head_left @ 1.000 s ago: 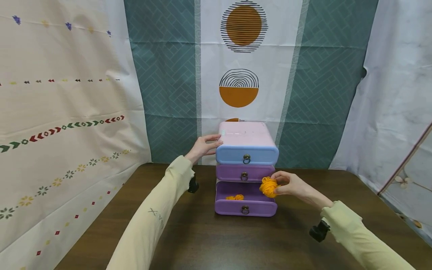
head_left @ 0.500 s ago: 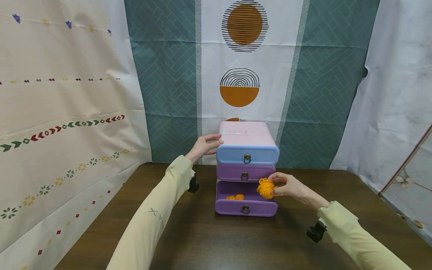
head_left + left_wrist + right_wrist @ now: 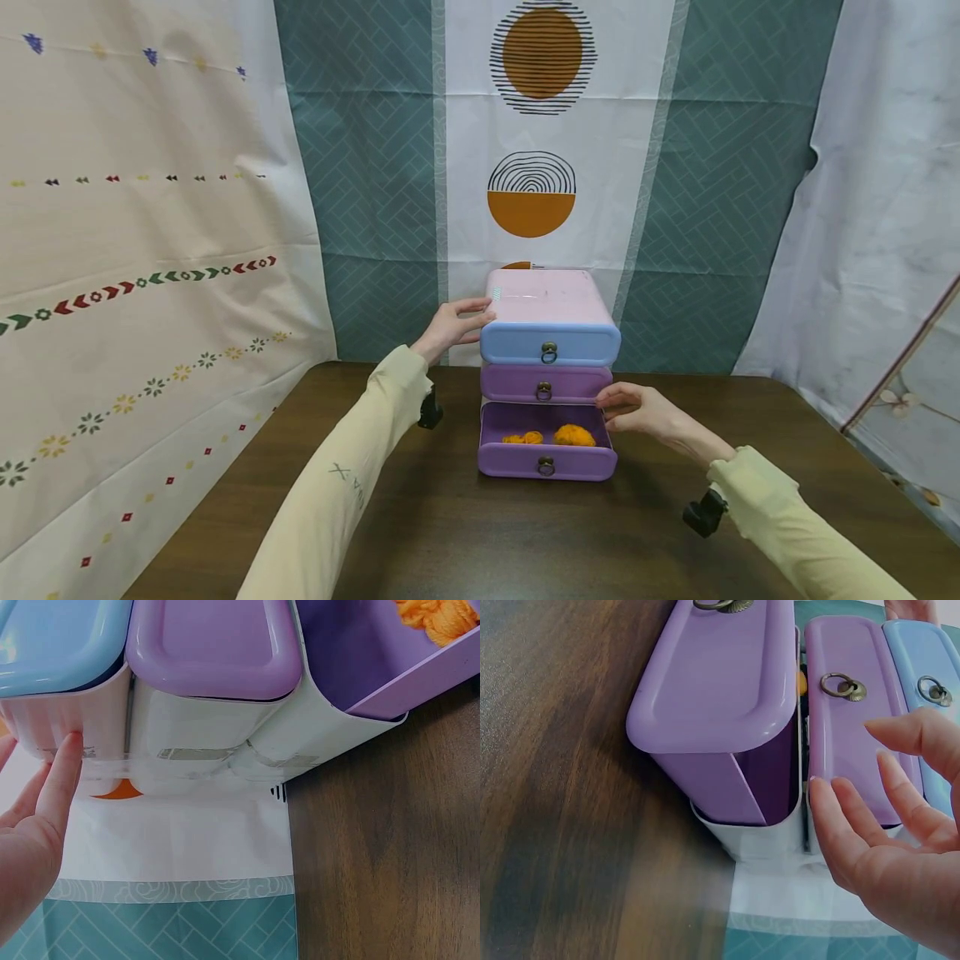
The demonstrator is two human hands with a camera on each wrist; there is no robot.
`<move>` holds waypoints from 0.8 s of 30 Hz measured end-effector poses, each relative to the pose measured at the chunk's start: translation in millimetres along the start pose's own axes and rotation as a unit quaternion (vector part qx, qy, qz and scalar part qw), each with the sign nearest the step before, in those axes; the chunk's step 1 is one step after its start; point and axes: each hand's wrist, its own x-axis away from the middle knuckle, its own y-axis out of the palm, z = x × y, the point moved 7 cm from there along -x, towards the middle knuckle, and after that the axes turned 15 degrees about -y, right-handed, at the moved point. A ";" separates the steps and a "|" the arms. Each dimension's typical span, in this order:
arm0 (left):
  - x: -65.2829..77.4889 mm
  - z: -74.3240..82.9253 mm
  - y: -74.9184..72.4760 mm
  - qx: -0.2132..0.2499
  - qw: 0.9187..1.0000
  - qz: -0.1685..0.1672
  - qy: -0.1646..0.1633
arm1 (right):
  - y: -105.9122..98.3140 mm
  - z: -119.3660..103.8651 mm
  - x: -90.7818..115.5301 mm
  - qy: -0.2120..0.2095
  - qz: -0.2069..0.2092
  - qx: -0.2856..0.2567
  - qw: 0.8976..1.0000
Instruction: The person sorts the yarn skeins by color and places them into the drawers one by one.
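Observation:
A stack of small drawers point(image 3: 549, 345) has a pale pink top, a blue upper drawer and purple lower ones. The bottom purple drawer point(image 3: 546, 462) is pulled out. Inside lie a ball of orange yarn point(image 3: 574, 436) on the right and a smaller orange yarn piece point(image 3: 523, 437) on the left. My left hand point(image 3: 453, 326) rests its straight fingers against the stack's upper left side. Beside the right end of the drawer hovers my right hand point(image 3: 639, 410), fingers loosely bent, holding nothing. In the right wrist view, a gap shows between thumb and fingers.
The stack stands on a dark brown wooden table point(image 3: 480, 542), near its far edge. A green and white patterned curtain point(image 3: 375, 167) hangs behind. Pale cloths point(image 3: 150, 250) flank both sides. Each drawer front bears a ring pull point(image 3: 546, 467).
My right hand has moved slightly left over the drawer and let go of the ball of yarn, which now lies inside. The left hand has stayed on the stack.

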 end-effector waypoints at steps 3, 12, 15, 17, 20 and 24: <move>6.1 4.1 1.2 0.010 1.000 -0.009 -0.004 | -2.6 -1.1 0.7 -0.003 0.008 -0.008 1.000; 22.8 15.3 5.9 0.008 1.000 -0.018 -0.015 | -3.5 -0.5 3.5 0.023 0.037 -0.031 0.999; 19.5 13.1 5.2 0.013 1.000 -0.019 -0.014 | -2.2 -0.2 5.9 0.038 0.046 -0.034 0.998; 14.3 9.4 3.6 0.016 1.000 -0.018 -0.013 | -0.7 -0.9 6.8 0.046 0.049 -0.035 0.997; 6.7 3.8 1.5 0.013 1.000 -0.012 -0.008 | 2.9 -3.1 6.8 0.051 0.052 -0.037 0.997; 1.5 0.2 0.2 0.003 1.000 -0.005 0.001 | 11.5 -8.2 5.6 0.045 0.047 -0.043 0.997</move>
